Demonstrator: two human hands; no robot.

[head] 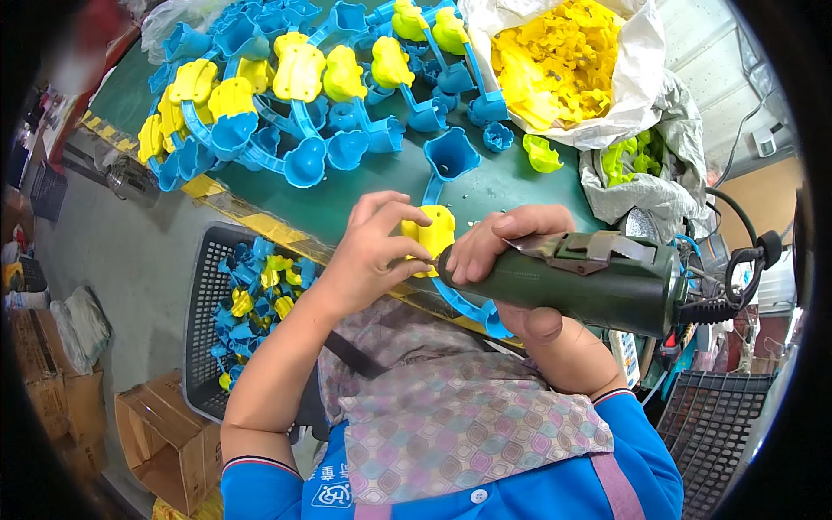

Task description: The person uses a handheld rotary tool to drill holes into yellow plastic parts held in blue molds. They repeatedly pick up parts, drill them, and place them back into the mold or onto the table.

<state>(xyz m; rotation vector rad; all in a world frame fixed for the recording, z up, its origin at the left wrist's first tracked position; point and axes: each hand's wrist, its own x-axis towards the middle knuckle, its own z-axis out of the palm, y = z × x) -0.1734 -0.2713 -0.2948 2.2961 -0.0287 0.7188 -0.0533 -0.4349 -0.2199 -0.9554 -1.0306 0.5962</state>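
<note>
My right hand is closed around the dark green body of a corded power screwdriver, held level with its nose towards the left. At that nose my left hand pinches with thumb and fingertips; a small thing, perhaps a screw, seems to be between them, too small to tell. Just behind the fingertips lies a yellow plastic piece on a blue plastic arm with a star-rimmed cup at its upper end. Another blue cup end shows below the screwdriver, at the table edge.
Many blue and yellow assemblies are piled on the green table. Sacks of yellow parts and lime green parts stand at the right. One lime piece lies loose. Below left is a grey basket of assemblies.
</note>
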